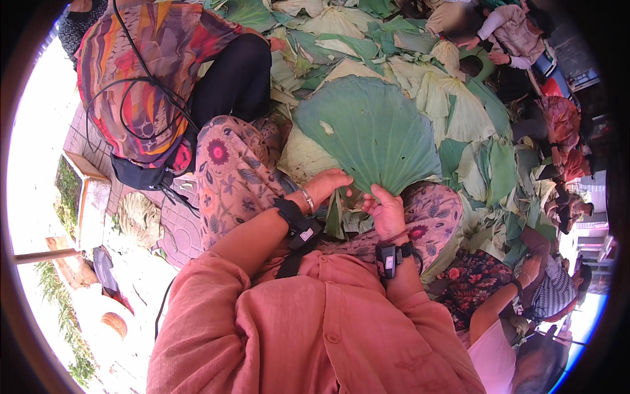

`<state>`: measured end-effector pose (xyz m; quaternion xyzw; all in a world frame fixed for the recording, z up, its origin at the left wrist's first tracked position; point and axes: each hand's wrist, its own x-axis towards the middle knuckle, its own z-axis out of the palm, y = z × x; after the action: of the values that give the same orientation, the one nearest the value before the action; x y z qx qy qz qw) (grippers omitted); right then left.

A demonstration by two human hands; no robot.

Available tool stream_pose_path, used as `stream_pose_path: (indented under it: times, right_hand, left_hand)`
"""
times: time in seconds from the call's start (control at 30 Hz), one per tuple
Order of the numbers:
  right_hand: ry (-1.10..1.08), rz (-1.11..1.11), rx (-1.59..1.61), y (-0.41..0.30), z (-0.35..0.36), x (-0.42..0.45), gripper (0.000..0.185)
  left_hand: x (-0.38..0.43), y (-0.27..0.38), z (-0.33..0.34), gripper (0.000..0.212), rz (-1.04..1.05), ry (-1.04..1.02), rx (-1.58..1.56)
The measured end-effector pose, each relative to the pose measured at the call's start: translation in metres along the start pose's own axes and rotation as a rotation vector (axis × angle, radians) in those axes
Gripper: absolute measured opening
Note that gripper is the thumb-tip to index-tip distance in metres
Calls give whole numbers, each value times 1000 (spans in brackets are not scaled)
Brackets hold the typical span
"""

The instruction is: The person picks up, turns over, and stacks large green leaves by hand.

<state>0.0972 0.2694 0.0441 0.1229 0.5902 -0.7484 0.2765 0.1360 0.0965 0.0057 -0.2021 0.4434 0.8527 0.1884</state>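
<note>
A large green lotus leaf (369,128) fans out over my lap, with a small pale hole or patch on its left part. Its narrow lower end is pinched between the thumb and fingers of my right hand (386,212). The fingers of my left hand (322,188) are curled at the leaf's lower left edge. Below those fingers hangs a narrow folded green leaf piece (335,216); whether it belongs to the same leaf I cannot tell. Pale, dry lotus leaves (307,155) lie beneath, between my knees.
A wide heap of green and pale lotus leaves (457,103) spreads ahead and to the right. A person in a patterned shirt (152,74) sits close on my left, a black cable (152,79) across their back. Other people (514,34) sit around the heap. A planter (93,207) stands at left.
</note>
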Motion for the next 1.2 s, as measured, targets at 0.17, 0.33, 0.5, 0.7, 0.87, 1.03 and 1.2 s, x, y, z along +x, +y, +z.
stream_pose_path:
  times: [0.17, 0.33, 0.5, 0.7, 0.87, 1.03, 1.2]
  right_hand:
    - [-24, 2, -4, 5, 2, 1, 15]
    - [-33, 4, -8, 5, 1, 1, 15]
    - [46, -32, 0, 3, 0, -1, 14]
    - [6, -48, 6, -5, -5, -2, 15]
    - [-27, -103, 41, -15, -8, -10, 14]
    - [-21, -124, 13, -23, -11, -18, 14]
    - [-69, -145, -12, -24, -11, -22, 14]
  left_hand:
    - [4, -7, -1, 9, 159, 12, 67]
    - [5, -9, -4, 10, 193, 18, 95]
    - [6, -10, -6, 11, 207, 53, 276]
    - [7, -3, -13, 9, 236, 94, 31]
    - [10, 7, -25, 13, 224, 236, -71]
    - [12, 14, -30, 15, 103, 304, -189]
    - [11, 15, -32, 14, 131, 369, -171]
